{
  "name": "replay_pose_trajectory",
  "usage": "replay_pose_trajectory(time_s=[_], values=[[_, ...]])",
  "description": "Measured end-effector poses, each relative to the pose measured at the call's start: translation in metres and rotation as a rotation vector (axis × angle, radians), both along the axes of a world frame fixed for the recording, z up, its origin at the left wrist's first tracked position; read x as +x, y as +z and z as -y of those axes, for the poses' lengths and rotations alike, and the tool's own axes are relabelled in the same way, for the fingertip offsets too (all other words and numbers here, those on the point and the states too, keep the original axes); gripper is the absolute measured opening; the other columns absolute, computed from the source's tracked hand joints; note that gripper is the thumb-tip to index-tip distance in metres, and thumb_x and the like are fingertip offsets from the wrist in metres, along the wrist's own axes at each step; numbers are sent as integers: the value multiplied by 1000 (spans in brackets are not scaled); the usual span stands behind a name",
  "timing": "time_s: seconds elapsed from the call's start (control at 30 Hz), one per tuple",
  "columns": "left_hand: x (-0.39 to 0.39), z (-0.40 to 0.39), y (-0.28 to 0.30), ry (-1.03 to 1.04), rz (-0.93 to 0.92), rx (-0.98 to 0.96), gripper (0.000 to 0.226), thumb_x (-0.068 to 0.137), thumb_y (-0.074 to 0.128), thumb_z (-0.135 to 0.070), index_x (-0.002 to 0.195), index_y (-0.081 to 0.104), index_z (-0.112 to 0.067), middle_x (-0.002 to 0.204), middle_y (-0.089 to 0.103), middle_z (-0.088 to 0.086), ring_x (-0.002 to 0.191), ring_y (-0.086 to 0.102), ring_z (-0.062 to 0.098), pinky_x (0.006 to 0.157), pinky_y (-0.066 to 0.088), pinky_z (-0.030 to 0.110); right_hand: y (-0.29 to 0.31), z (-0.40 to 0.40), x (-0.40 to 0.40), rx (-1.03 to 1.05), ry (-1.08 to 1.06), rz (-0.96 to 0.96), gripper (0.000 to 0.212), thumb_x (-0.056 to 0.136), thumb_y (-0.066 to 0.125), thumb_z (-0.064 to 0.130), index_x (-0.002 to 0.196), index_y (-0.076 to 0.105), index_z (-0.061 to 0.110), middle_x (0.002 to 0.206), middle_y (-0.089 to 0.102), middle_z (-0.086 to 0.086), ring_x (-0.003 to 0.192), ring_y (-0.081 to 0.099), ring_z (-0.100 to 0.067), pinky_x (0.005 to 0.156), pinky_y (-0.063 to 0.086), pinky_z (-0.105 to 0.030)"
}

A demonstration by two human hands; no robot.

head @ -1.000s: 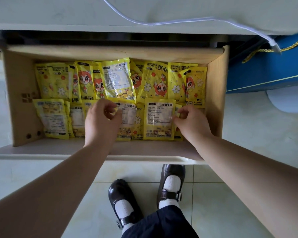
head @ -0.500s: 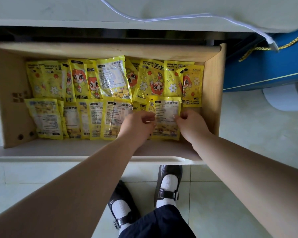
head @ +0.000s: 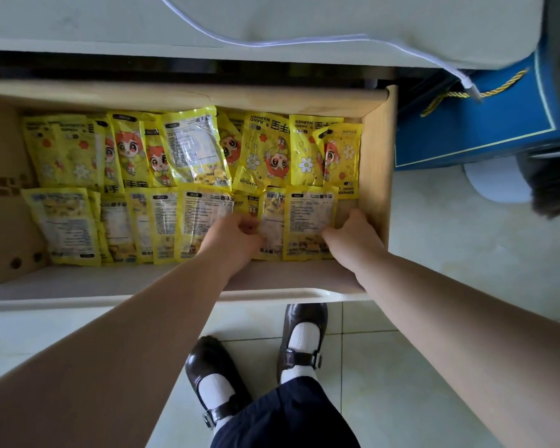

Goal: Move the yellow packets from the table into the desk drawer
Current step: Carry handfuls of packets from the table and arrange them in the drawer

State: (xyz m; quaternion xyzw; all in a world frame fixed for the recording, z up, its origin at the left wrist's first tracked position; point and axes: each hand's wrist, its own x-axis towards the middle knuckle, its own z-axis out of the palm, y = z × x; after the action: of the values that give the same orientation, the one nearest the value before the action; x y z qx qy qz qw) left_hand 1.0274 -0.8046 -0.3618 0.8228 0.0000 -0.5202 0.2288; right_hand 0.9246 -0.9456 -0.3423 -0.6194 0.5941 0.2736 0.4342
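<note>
The wooden desk drawer (head: 376,163) is pulled open below me. Several yellow packets lie in it in two rows; the back row (head: 188,147) mostly shows cartoon faces, the front row (head: 68,224) printed labels. My left hand (head: 235,236) pinches a front-row packet (head: 272,221) at its left edge with curled fingers. Close beside it, my right hand (head: 353,237) holds the right edge of the rightmost front packet (head: 307,216), near the drawer's right wall. Both hands are inside the drawer, about a packet's width apart.
The white desk top (head: 304,14) overhangs the drawer's back, with a white cable (head: 272,42) lying across it. A blue bag with a gold rope handle (head: 472,127) stands to the right. My feet in dark shoes (head: 214,376) stand on the tiled floor below the drawer front.
My left hand has moved right along the front row, from its middle to just beside my right hand. The front-row packets now lie spread side by side. My right hand barely shifted.
</note>
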Motion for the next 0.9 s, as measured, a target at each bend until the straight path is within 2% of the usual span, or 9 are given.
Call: replay_pose_trajectory(time_s=[0.07, 0.17, 0.27, 0.33, 0.43, 0.53, 0.63, 0.83, 0.9], values=[[3, -4, 4, 37, -15, -25, 27, 85, 65, -23, 112, 62, -23, 102, 64, 0, 95, 59, 22, 76, 46, 29, 6, -1, -1, -17, -19, 76, 37, 92, 52, 22, 127, 41, 17, 80, 48, 8, 63, 44, -5, 48, 33, -22], [8, -13, 16, 125, -36, -75, 18, 85, 65, -19, 102, 60, -25, 92, 65, -4, 97, 63, 23, 86, 50, 36, 17, -6, 1, -33, -23, 186, 40, 91, 53, 19, 129, 42, 21, 100, 56, 8, 65, 48, -1, 46, 36, -17], [16, -25, 35, 163, -22, -101, 19, 85, 65, -19, 103, 62, -24, 90, 66, -6, 91, 65, 20, 86, 53, 38, 33, -15, 8, -64, 22, 258, 50, 90, 55, 19, 137, 38, 20, 121, 59, 0, 60, 53, -5, 42, 39, -13], [22, -33, 49, 189, -1, -114, 21, 86, 63, -18, 105, 62, -24, 84, 66, -8, 78, 63, 15, 82, 52, 35, 44, -20, 12, -123, 88, 291, 50, 90, 56, 23, 136, 40, 20, 127, 57, -1, 79, 57, -8, 54, 40, -17], [31, -49, 76, 234, 58, -161, 26, 85, 64, -16, 110, 64, -21, 81, 65, -10, 71, 58, 11, 76, 50, 31, 67, -30, 20, -162, 117, 357, 46, 90, 57, 28, 134, 43, 20, 124, 58, -1, 99, 54, -12, 69, 40, -23], [34, -74, 110, 282, 103, -188, 22, 84, 66, -20, 106, 65, -23, 81, 64, -9, 75, 59, 13, 75, 52, 32, 99, -47, 30, -181, 164, 395, 46, 90, 58, 28, 133, 44, 21, 116, 58, 0, 93, 58, -16, 67, 41, -25], [32, -100, 141, 355, 138, -204, 16, 84, 66, -21, 99, 65, -27, 82, 65, -9, 79, 60, 14, 81, 54, 37, 130, -65, 38, -189, 230, 406, 44, 90, 58, 29, 132, 45, 24, 111, 56, 4, 82, 55, -10, 62, 41, -24], [7, -162, 205, 586, 199, -229, 14, 84, 66, -15, 86, 62, -29, 91, 67, -2, 90, 62, 19, 89, 52, 43, 187, -108, 44, -140, 464, 457, 40, 89, 59, 27, 127, 48, 22, 111, 56, 5, 97, 55, -11, 75, 42, -24], [-6, -184, 224, 690, 221, -220, 13, 84, 66, -16, 90, 64, -28, 93, 68, -3, 90, 63, 18, 91, 53, 43, 205, -123, 47, -122, 533, 477, 39, 88, 60, 26, 125, 49, 22, 111, 56, 4, 98, 56, -11, 78, 42, -24]])
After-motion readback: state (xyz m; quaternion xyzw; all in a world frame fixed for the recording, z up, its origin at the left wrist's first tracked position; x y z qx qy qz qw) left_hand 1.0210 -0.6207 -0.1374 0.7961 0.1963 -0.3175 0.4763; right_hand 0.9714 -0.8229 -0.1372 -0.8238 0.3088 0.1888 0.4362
